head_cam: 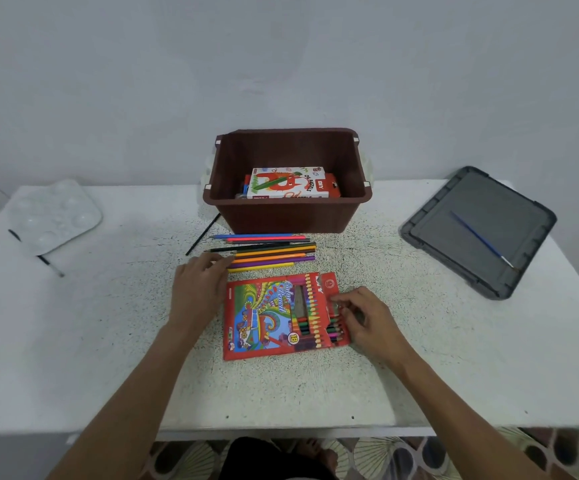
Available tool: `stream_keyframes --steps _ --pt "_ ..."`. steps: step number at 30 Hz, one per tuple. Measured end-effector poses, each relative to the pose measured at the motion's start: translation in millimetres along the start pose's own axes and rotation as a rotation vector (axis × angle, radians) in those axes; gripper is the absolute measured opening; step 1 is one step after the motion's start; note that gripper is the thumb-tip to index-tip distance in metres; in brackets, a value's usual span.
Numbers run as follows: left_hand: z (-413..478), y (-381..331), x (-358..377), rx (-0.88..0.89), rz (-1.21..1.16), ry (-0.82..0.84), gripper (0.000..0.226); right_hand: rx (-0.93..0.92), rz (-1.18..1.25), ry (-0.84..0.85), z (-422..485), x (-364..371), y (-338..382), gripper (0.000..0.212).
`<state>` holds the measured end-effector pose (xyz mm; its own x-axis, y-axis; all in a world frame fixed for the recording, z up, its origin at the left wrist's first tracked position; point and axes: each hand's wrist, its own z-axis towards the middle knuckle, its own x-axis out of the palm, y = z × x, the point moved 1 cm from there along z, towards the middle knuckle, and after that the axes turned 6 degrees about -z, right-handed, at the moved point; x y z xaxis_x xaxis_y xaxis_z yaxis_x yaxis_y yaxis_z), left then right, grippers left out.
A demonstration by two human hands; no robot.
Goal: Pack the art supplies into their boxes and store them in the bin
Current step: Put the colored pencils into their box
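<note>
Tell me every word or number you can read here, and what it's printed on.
"OIL PASTELS": white box in the bin.
"Color Pencil": red pencil box.
"18": the same pencil box, low on its front.
Smaller print on both boxes: too blurred to read.

We see a white speckled table [454, 358]. On it stand a brown bin [281, 216] far centre, coloured pencils [270, 252] just near of it, a red pencil box [264, 317] nearer, a white palette [56, 216] far left and a grey lid [510, 209] far right.
</note>
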<state>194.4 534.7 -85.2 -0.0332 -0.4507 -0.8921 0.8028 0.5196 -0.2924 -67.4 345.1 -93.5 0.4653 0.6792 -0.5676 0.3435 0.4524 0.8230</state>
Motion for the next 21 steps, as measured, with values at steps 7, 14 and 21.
stream_keyframes --steps 7,14,21 --pt "5 -14 10 -0.047 0.000 0.023 0.021 -0.005 -0.017 -0.002 -1 0 -1 0.028" --pt "10 -21 7 -0.038 0.024 0.017 0.010 -0.011 0.000 -0.015 -2 1 -3 0.029" --pt "1 -24 -1 0.120 0.064 -0.024 0.036 -0.031 0.002 -0.022 -3 -1 1 0.037"
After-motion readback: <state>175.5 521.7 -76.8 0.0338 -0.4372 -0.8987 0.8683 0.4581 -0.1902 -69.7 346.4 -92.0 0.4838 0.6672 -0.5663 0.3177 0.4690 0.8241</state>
